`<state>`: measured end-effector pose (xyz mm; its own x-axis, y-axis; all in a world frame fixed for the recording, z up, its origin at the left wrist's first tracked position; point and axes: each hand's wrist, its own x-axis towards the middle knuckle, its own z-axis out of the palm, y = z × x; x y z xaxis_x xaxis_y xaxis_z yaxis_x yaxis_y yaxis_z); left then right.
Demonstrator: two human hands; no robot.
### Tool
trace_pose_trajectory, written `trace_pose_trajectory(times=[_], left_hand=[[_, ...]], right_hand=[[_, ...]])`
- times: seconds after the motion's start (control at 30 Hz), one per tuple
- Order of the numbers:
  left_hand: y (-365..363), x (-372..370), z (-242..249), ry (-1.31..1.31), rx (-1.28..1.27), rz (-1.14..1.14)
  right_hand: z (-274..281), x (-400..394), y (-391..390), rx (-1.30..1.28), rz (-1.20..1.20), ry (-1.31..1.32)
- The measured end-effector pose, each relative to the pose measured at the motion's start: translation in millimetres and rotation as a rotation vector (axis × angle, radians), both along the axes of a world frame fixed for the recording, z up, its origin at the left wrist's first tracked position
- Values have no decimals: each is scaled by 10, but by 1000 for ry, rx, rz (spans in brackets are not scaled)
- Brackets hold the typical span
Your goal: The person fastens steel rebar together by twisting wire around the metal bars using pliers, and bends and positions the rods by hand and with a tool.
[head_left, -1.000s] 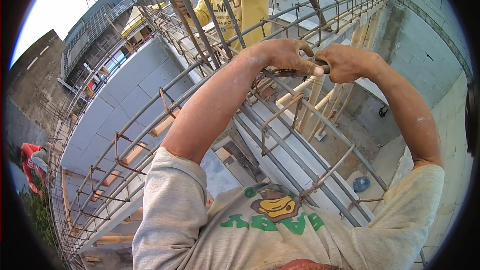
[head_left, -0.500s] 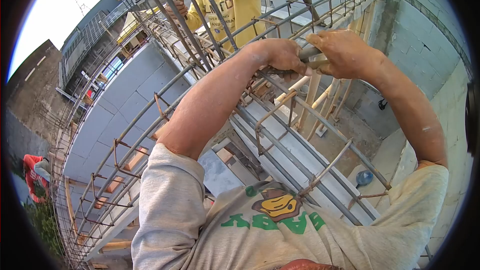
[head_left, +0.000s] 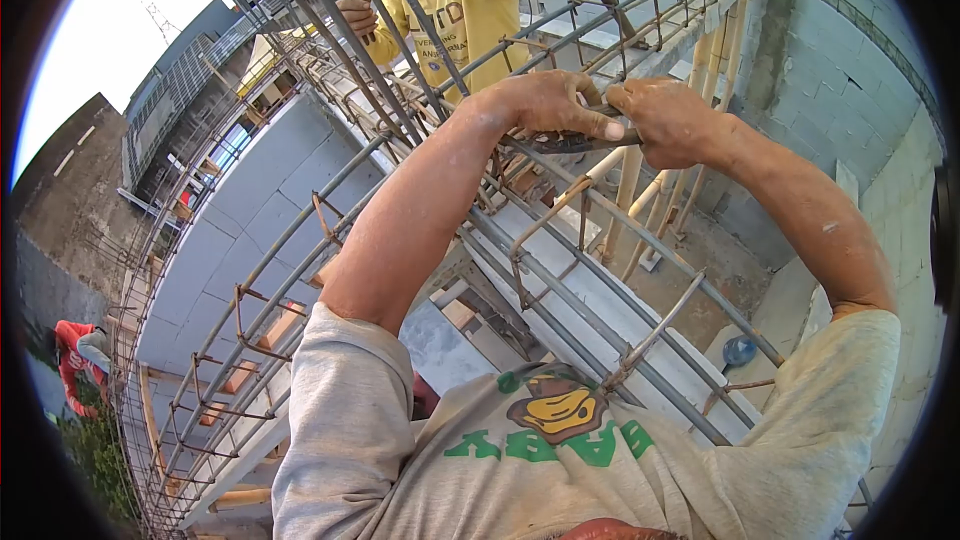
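Observation:
My left hand (head_left: 555, 105) is curled over the bars at upper centre, its thumb pointing right. Under its palm and thumb runs a dark, slim metal piece (head_left: 575, 144), mostly covered, whose exact kind I cannot make out. My right hand (head_left: 668, 122) is closed in a fist beside the left fingertips, at the right end of that dark piece. What its fingers hold is hidden. Both hands are above a rebar cage (head_left: 640, 232) of long bars and bent stirrups, close to where it meets another cage.
A person in a yellow shirt (head_left: 470, 20) stands behind upright rebars (head_left: 340, 20), holding a tool. Grey block walls (head_left: 250, 210) flank the cages. Bamboo poles (head_left: 625, 190) and a blue bottle (head_left: 738, 351) are below. A person in red (head_left: 75, 355) is at far left.
My right hand has turned and drawn down slightly, its fingers closing into a fist. My left thumb now stretches further right. The view has shifted a little.

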<state>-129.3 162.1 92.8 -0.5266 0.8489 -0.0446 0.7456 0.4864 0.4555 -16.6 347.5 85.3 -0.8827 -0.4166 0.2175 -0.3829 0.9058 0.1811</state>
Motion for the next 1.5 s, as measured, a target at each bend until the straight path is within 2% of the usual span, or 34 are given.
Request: trace_pose_trajectory(times=[0.1, 0.2, 0.23, 0.37, 0.47, 0.57, 0.67, 0.7, 0.83, 0.93, 0.97, 1.07, 1.1, 1.2, 1.3, 1.4, 1.5], left_hand=[[18, 78, 60, -18, -76, -9], [51, 147, 90, -102, -177, -65], [61, 179, 107, -137, -201, -73], [147, 196, 42, -181, -299, -58], [208, 202, 115, -170, -383, 5], [188, 280, 192, -133, -312, 49], [134, 146, 166, -205, -174, 80], [110, 112, 147, -287, -78, 82], [90, 36, 206, -296, -102, 66], [76, -11, 145, -442, -60, 86], [48, -46, 118, -469, -90, 71], [73, -81, 61, -101, -220, -29], [55, -131, -6, -81, -178, -50], [42, 55, 157, -108, -279, -49], [43, 167, 176, -151, -292, -56], [62, 222, 120, -154, -343, -98], [92, 206, 99, -242, -399, -114]], right_hand=[[-1, -153, 92, -212, 47, -419], [319, -164, -29, -258, -230, -843], [305, -233, 8, -397, -227, -974], [426, -361, 56, -480, -294, -1109], [519, -263, -45, -341, -345, -934], [518, 49, -131, 57, -142, -237], [100, 112, -42, 89, 89, 533], [9, 92, -23, 183, 92, 651], [-149, -125, 43, 254, 261, 1006], [-77, -232, 11, 227, 171, 776], [37, -225, 22, 215, 162, 523], [-12, -134, 25, 111, 79, 252], [-46, -109, 21, 4, 38, 108], [115, -151, 8, -188, -38, -446], [291, -230, -18, -177, -111, -696], [244, -464, 83, -322, -267, -987], [255, -499, 119, -400, -245, -1077]])
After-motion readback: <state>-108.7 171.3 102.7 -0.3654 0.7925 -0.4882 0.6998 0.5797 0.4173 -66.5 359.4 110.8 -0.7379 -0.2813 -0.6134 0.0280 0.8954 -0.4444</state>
